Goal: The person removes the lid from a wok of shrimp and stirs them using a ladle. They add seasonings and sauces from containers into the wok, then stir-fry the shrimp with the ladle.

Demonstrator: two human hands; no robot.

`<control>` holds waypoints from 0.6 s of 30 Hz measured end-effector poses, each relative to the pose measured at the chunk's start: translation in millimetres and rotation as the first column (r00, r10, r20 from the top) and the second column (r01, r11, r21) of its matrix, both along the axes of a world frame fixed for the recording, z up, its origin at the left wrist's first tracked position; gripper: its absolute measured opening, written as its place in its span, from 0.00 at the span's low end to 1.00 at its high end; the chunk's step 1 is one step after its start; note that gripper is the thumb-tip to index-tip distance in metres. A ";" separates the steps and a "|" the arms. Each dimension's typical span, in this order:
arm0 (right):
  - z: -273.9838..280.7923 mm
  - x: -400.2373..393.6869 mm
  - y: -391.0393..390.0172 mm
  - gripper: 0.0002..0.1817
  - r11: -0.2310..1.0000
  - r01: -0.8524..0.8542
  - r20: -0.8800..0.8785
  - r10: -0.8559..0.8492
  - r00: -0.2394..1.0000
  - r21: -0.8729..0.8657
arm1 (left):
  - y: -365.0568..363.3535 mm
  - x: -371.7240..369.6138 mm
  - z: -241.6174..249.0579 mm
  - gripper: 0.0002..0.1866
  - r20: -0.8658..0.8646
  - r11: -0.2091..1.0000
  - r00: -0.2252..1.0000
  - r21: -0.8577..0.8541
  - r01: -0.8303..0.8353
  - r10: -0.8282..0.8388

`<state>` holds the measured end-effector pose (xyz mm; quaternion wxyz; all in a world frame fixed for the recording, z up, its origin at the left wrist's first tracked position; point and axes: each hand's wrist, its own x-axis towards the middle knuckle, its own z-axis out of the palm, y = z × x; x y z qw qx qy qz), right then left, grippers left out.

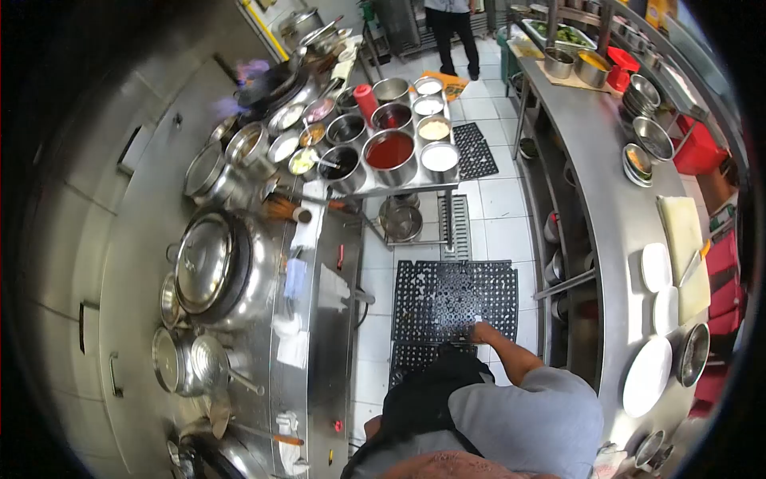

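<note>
My right hand (pixel 482 332) reaches forward over the black perforated floor mat (pixel 435 291). Its fingers look closed, and a small white spot shows at their tip; I cannot make out what it is. Of my left hand (pixel 372 428), only a patch of skin shows beside the dark apron (pixel 415 407), low by the stove counter. Its fingers are hidden. Nearest on that side are a white cloth (pixel 289 435) and a wooden-handled utensil (pixel 287 440) lying on the counter edge.
At left, a big lidded pot (pixel 209 259) and smaller pans stand on the stove. Ahead, a cart holds sauce pots (pixel 389 152) and ingredient bowls. On the right counter are white plates (pixel 648 375), a cutting board (pixel 685 247) with a knife, and metal bowls (pixel 654 137). Another person (pixel 453 32) stands beyond.
</note>
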<state>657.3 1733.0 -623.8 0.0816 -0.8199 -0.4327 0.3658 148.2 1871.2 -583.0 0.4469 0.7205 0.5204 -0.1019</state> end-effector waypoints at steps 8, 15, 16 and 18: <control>-60.5 -28.1 -72.8 0.05 0.957 0.227 -0.159 -0.257 0.953 -0.182 | 73.8 43.4 -7.3 0.13 -0.018 0.988 0.988 -0.004 0.153 -0.153; -121.6 -71.3 -75.8 0.16 0.893 0.309 -0.172 -0.378 0.910 -0.327 | 137.5 71.2 -24.2 0.14 0.005 0.949 0.949 -0.014 0.316 -0.316; -151.0 -77.6 -70.3 0.16 0.882 0.335 -0.114 -0.390 0.914 -0.330 | 148.8 74.7 -25.0 0.14 0.011 0.938 0.938 -0.009 0.346 -0.346; -170.7 -85.5 -55.7 0.15 0.911 0.352 -0.006 -0.361 0.932 -0.214 | 172.0 81.3 -29.5 0.14 0.023 0.903 0.903 0.008 0.429 -0.429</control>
